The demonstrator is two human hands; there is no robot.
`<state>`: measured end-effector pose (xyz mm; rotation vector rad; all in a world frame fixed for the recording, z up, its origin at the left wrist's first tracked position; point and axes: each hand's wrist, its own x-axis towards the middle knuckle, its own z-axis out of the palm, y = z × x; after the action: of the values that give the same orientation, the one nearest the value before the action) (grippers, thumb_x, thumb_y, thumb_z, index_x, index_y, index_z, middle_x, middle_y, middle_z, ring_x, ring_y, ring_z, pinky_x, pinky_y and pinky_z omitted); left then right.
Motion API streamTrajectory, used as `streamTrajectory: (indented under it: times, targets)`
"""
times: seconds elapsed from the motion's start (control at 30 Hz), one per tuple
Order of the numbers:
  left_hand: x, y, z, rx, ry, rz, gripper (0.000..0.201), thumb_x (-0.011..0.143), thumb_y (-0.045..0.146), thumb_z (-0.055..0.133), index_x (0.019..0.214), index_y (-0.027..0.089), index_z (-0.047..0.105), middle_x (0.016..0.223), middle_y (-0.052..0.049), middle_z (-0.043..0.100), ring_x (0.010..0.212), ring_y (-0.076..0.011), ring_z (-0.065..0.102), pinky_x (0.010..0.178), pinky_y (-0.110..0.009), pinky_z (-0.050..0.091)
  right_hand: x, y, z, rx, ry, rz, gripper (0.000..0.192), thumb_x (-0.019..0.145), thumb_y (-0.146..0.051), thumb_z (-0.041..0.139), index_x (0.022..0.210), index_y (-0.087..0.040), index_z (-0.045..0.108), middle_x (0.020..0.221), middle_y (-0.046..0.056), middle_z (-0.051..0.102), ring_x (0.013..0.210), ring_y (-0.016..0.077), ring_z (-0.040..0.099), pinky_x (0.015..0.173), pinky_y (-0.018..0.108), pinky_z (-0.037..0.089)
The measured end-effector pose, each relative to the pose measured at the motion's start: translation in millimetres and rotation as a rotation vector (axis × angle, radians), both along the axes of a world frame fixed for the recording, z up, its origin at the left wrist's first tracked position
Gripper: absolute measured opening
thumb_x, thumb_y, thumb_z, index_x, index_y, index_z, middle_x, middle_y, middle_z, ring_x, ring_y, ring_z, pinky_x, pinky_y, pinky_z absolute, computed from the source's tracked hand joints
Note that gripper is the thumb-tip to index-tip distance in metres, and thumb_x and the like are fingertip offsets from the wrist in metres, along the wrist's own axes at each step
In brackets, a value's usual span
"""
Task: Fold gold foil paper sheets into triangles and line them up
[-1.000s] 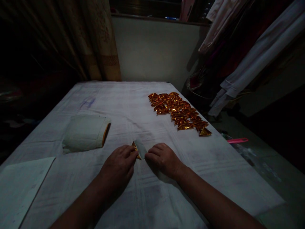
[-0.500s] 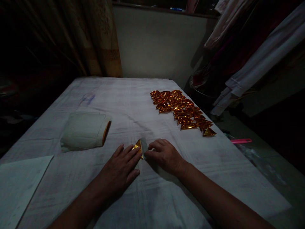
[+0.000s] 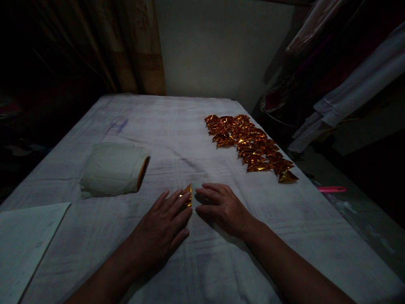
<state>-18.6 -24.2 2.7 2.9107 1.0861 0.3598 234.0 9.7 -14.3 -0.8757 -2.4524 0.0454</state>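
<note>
A small piece of gold foil paper [image 3: 189, 195] lies on the cloth-covered table, mostly hidden under fingers. My left hand [image 3: 166, 221] rests flat over it, its fingers stretched out and pressing the foil down. Just right of the foil is my right hand [image 3: 223, 209], its fingers slightly apart with nothing visible in them. A narrow gap separates its fingertips from the foil's straight right edge. Several folded gold foil pieces [image 3: 253, 143] lie in overlapping rows toward the table's far right.
A pale stack of paper with an orange-gold edge [image 3: 110, 171] lies left of centre. A white sheet or board [image 3: 28, 240] is at the near left. Clothes [image 3: 360, 84] hang beyond the table's right edge, and a pink handle [image 3: 331, 189] shows below. A curtain [image 3: 136, 50] hangs behind.
The pale flap of the foil paper no longer shows; the gold side faces up with a straight right edge. My right fingers have let go and spread. The view has shifted slightly.
</note>
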Motion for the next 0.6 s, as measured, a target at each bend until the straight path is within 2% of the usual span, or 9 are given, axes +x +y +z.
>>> streamTrajectory:
  times: [0.13, 0.23, 0.43, 0.6]
  targets:
    - [7, -10, -6.7, 0.057, -0.050, 0.025, 0.040, 0.105, 0.029, 0.040, 0.142, 0.017, 0.051, 0.147, -0.011, 0.056, 0.140, -0.0251, 0.047, 0.119, -0.045, 0.035, -1, 4, -1.8, -0.055, 0.068, 0.044, 0.007, 0.094, -0.029, 0.070, 0.093, -0.027, 0.076, 0.118, 0.005, 0.074, 0.119, 0.0262, 0.062, 0.096, 0.043, 0.046]
    - [9, -12, -7.8, 0.061, -0.055, 0.022, 0.039, 0.106, 0.030, 0.037, 0.139, 0.015, 0.053, 0.140, -0.010, 0.063, 0.134, -0.0236, 0.054, 0.119, -0.044, 0.036, -1, 7, -1.6, -0.158, 0.107, 0.032, 0.007, 0.094, -0.030, 0.069, 0.095, -0.025, 0.074, 0.111, 0.005, 0.076, 0.115, 0.0249, 0.064, 0.096, 0.042, 0.045]
    - [7, -11, -3.3, 0.033, -0.029, 0.004, 0.038, 0.107, 0.028, 0.037, 0.138, 0.015, 0.053, 0.139, -0.010, 0.062, 0.135, -0.0233, 0.052, 0.121, -0.045, 0.029, -4, 10, 2.2, -0.356, 0.138, -0.026, 0.008, 0.095, -0.024, 0.066, 0.094, -0.026, 0.074, 0.114, 0.005, 0.074, 0.111, 0.0229, 0.064, 0.096, 0.043, 0.043]
    - [3, -10, -3.3, -0.013, -0.009, -0.013, 0.044, 0.106, 0.029, 0.040, 0.148, 0.017, 0.044, 0.147, -0.010, 0.057, 0.140, -0.0243, 0.047, 0.122, -0.048, 0.025, -14, 9, 1.6, -0.395, 0.192, -0.120, 0.005, 0.091, -0.021, 0.069, 0.090, -0.025, 0.073, 0.107, 0.003, 0.074, 0.103, 0.0216, 0.064, 0.092, 0.043, 0.041]
